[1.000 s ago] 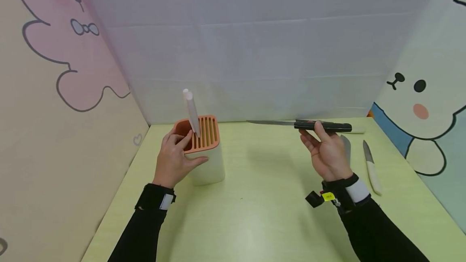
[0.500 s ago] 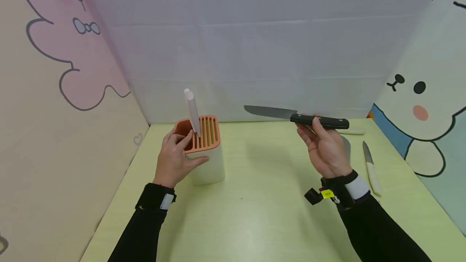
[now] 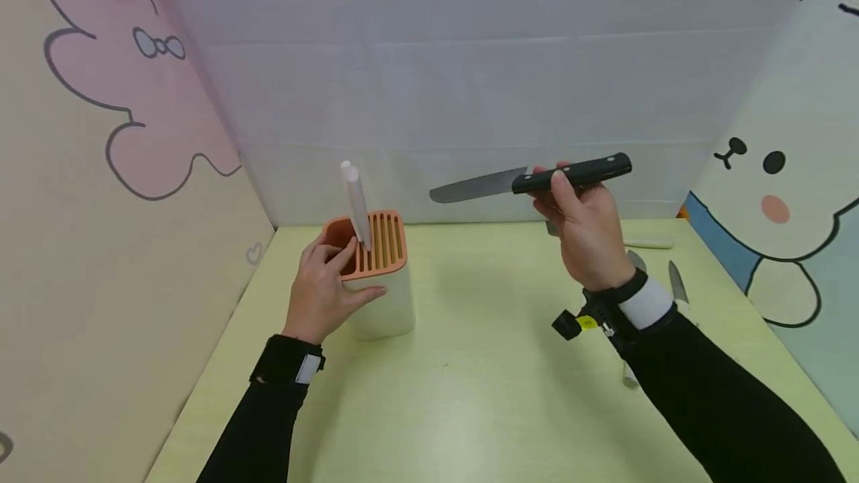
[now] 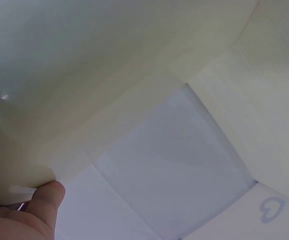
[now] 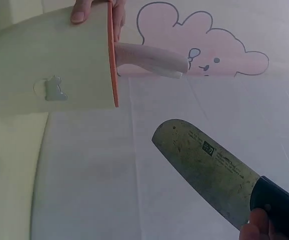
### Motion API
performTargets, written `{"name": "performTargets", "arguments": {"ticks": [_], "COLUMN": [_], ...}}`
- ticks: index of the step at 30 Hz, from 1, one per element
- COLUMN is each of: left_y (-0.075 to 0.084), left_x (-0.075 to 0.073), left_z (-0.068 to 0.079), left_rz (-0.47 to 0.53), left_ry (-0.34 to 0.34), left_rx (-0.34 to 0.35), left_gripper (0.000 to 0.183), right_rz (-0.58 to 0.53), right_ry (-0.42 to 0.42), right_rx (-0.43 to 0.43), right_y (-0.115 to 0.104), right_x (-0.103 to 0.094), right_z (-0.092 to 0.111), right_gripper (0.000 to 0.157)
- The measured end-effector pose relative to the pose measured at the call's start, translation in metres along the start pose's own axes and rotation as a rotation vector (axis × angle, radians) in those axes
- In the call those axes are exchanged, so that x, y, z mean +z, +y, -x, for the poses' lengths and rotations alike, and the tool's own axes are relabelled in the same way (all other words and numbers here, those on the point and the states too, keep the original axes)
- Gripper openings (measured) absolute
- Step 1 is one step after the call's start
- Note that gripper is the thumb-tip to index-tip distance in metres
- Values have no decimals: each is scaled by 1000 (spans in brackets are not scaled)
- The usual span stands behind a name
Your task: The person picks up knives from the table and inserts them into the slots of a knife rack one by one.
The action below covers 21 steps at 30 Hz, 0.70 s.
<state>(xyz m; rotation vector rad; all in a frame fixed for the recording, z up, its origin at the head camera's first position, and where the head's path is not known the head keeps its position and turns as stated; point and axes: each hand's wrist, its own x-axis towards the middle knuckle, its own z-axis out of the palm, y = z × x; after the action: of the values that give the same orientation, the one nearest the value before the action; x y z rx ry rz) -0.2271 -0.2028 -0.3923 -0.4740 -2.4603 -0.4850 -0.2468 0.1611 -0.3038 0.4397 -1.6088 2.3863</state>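
A cream knife block (image 3: 388, 308) with an orange slotted top stands left of the table's middle. Two pale-handled knives (image 3: 359, 207) stick up from it. My left hand (image 3: 323, 291) grips the block at its left side, fingers over the rim and thumb along the front. My right hand (image 3: 589, 233) holds a kitchen knife (image 3: 478, 186) by its black riveted handle, raised above the table. Its broad blade points left toward the block, the tip a little lower than the handle. In the right wrist view, the worn blade (image 5: 204, 165) shows apart from the block.
On the table's right lie a white-handled knife (image 3: 678, 285) and, farther back, another white handle (image 3: 648, 241). A third blade (image 3: 636, 261) shows beside the right wrist, the rest largely hidden by the arm. A pale wall (image 3: 470, 110) closes off the back.
My right hand has risen and shifted slightly left with the black-handled knife. The knife has turned to show its blade's flat, and its handle end has tilted up. The left hand stays on the block.
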Motion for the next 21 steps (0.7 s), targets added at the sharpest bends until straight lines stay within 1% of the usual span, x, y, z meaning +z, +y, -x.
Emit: {"name": "performTargets", "arguments": {"ticks": [4, 8, 12, 15, 21], "left_y": [-1, -1, -2, -4, -6], "left_x": [1, 1, 2, 3, 5], "left_z": [0, 0, 0, -1, -2], "left_rz": [-11, -9, 6, 10, 3], "left_ry": [-6, -9, -6, 0, 0], "left_rx": [0, -8, -10, -5, -1], "left_gripper": [95, 95, 94, 94, 95], "right_rz": [135, 193, 238, 278, 396], "right_ry": [-18, -59, -120, -172, -265], "right_rx": [-95, -169, -223, -256, -298], "right_y": [-10, -16, -17, -18, -38], "right_x": [18, 38, 59, 74, 111], "right_z": [-16, -29, -37, -38, -25], "right_gripper": [47, 42, 37, 35, 31]}}
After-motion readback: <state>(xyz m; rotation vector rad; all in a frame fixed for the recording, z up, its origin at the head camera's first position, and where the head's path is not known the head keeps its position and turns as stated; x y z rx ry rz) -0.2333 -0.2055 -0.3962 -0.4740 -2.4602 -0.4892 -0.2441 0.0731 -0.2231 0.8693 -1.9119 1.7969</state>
